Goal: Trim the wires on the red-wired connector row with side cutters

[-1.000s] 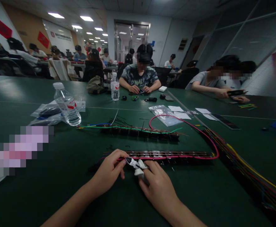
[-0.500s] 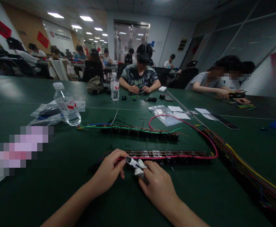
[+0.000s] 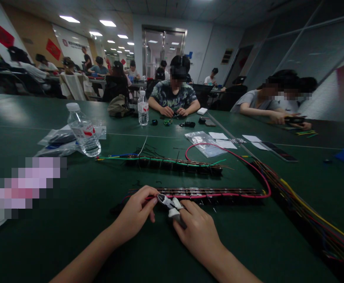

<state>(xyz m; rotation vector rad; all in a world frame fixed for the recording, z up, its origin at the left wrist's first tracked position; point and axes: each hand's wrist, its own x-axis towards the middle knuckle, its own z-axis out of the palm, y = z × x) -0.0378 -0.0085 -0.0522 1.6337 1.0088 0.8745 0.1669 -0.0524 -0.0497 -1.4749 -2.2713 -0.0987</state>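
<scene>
Head view: left hand (image 3: 136,214), at 6 o'clock, fingers pinched together on the red wire (image 3: 233,155) at the near terminal strip (image 3: 207,192). Right hand (image 3: 200,232) clamped on white-handled cutters (image 3: 169,204), tip at the strip's left end. Far terminal strip (image 3: 174,163), at 12 o'clock, carries green wire. Loose wire bundle (image 3: 307,212) at 3 o'clock on the bench (image 3: 101,236) remains unfitted. Water bottle (image 3: 83,129) at 10 o'clock.
</scene>
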